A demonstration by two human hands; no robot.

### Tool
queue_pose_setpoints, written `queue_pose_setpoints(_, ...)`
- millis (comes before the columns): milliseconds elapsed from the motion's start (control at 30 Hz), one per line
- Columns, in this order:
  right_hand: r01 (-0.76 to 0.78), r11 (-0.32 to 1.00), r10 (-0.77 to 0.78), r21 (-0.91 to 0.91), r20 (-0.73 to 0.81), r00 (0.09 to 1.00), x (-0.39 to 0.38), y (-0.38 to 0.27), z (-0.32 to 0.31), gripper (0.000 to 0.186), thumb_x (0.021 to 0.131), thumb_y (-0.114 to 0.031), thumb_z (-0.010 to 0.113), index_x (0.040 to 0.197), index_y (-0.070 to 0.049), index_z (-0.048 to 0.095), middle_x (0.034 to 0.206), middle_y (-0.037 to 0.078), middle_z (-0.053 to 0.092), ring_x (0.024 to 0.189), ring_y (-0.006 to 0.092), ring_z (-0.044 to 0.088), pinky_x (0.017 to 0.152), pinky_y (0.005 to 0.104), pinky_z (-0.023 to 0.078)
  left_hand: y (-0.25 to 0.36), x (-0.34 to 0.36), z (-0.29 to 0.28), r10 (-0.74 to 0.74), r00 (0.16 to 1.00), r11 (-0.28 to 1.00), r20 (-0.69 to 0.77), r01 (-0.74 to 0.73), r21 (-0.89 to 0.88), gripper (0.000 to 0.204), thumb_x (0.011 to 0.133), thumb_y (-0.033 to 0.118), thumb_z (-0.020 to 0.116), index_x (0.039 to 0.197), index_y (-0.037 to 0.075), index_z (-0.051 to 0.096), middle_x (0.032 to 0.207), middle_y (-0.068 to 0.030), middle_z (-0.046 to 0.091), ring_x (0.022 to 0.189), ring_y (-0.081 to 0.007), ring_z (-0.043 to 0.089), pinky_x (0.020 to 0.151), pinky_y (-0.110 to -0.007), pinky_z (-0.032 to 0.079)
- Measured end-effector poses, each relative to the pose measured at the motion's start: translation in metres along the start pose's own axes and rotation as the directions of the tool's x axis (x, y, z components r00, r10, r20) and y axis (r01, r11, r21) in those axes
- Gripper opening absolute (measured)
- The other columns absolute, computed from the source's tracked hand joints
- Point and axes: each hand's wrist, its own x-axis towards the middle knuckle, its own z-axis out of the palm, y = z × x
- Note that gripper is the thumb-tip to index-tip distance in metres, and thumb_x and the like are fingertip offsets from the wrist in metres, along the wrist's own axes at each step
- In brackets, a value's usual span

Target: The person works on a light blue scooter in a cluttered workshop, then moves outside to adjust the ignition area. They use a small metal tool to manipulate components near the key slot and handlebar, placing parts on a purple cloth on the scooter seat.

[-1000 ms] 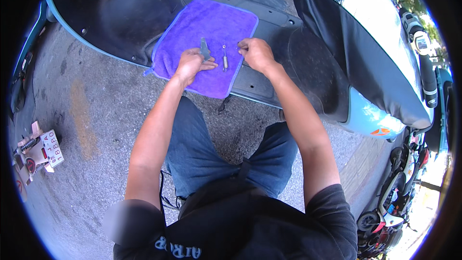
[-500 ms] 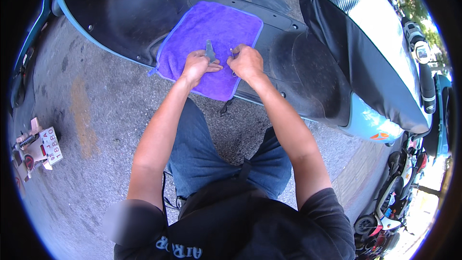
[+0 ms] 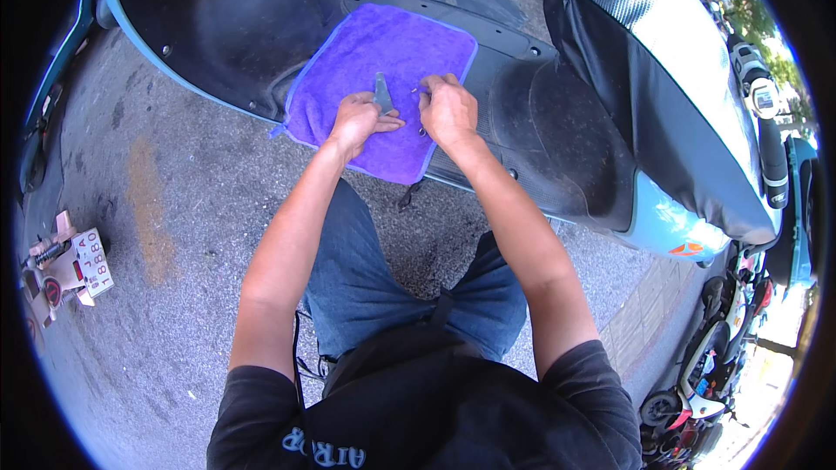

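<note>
A purple towel [image 3: 401, 39] with a light-blue edge lies spread over the dark footboard [image 3: 488, 19] of a scooter. My left hand [image 3: 355, 122] is closed on a flat, grey, tapered metal piece [image 3: 381, 92], whose narrow end points away from me. To its right, over the towel, my right hand [image 3: 449, 113] has its fingers curled together. A small shiny tip shows beside its fingertips and a small ring [image 3: 423, 131] below them. Most of what this hand grips is hidden, so I cannot make out its kind.
The scooter's seat wears a black and silver cover [image 3: 670, 78] on the right. At the left rises its dark front panel [image 3: 235, 9]. Parked scooters [image 3: 710, 365] line the right edge, and part of a pink vehicle [image 3: 70, 270] stands at the left on grey asphalt.
My right hand has turned slightly and its fingers have lifted a little away from me. The left hand keeps its hold on the metal piece, almost unmoved.
</note>
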Motion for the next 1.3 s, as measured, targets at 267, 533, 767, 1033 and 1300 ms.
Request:
queue_pose_setpoints(267, 0.236, 0.962, -0.221, -0.141, 0.113, 0.969, 0.017, 0.006, 0.010, 0.015, 0.092, -0.016, 0.071, 0.103, -0.008, 0.076, 0.100, 0.013, 0.071, 0.096, 0.0356, 0.071, 0.087, 0.0467, 0.058, 0.004, 0.000, -0.003, 0.012, 1.000, 0.996, -0.003, -0.012, 0.093, 0.033, 0.099, -0.004, 0.047, 0.127, -0.022, 0.051, 0.112, -0.0333, 0.068, 0.093, -0.0399, 0.077, 0.081, -0.040, 0.067)
queue_pose_setpoints(533, 0.156, 0.980, -0.175, 0.121, 0.167, 0.970, 0.014, -0.016, -0.008, 0.015, 0.091, -0.014, 0.072, 0.103, -0.006, 0.076, 0.104, 0.016, 0.075, 0.096, 0.0377, 0.073, 0.086, 0.0478, 0.057, 0.014, 0.009, -0.009, -0.010, 0.999, 0.931, -0.032, 0.021, 0.365, 0.023, 0.097, 0.004, 0.063, 0.107, -0.016, 0.062, 0.087, -0.0257, 0.073, 0.066, -0.0305, 0.076, 0.056, -0.038, 0.064)
queue_pose_setpoints(767, 0.233, 0.966, -0.256, 0.113, 0.278, 0.926, 0.024, -0.023, 0.004, 0.020, 0.090, -0.014, 0.070, 0.108, -0.009, 0.077, 0.105, 0.016, 0.074, 0.100, 0.0382, 0.071, 0.089, 0.0488, 0.056, 0.004, -0.024, 0.004, 0.559, 0.829, 0.366, -0.018, -0.227, 0.903, 0.027, 0.090, 0.012, 0.075, 0.107, -0.006, 0.067, 0.100, -0.0230, 0.072, 0.080, -0.0344, 0.075, 0.067, -0.045, 0.060)
queue_pose_setpoints(1033, 0.367, 0.928, -0.365, 0.055, 0.323, 0.873, 0.027, -0.015, 0.016, 0.020, 0.093, -0.018, 0.065, 0.106, -0.010, 0.079, 0.105, 0.016, 0.074, 0.099, 0.0389, 0.071, 0.090, 0.0498, 0.056, -0.038, -0.039, -0.015, 0.691, 0.611, -0.081, 0.386, -0.465, 0.882, 0.035, 0.094, 0.015, 0.068, 0.126, -0.001, 0.068, 0.139, -0.0162, 0.063, 0.138, -0.0346, 0.053, 0.115, -0.049, 0.041)
queue_pose_setpoints(1300, 0.451, 0.891, -0.406, -0.058, 0.344, 0.846, 0.034, -0.021, 0.019, 0.019, 0.094, -0.018, 0.065, 0.101, -0.006, 0.078, 0.104, 0.019, 0.074, 0.095, 0.0404, 0.072, 0.087, 0.0517, 0.057, -0.044, -0.038, -0.021, 0.714, 0.589, -0.037, 0.378, -0.507, 0.861, 0.036, 0.094, 0.012, 0.070, 0.128, 0.001, 0.068, 0.139, -0.0152, 0.064, 0.138, -0.0345, 0.055, 0.116, -0.047, 0.042)
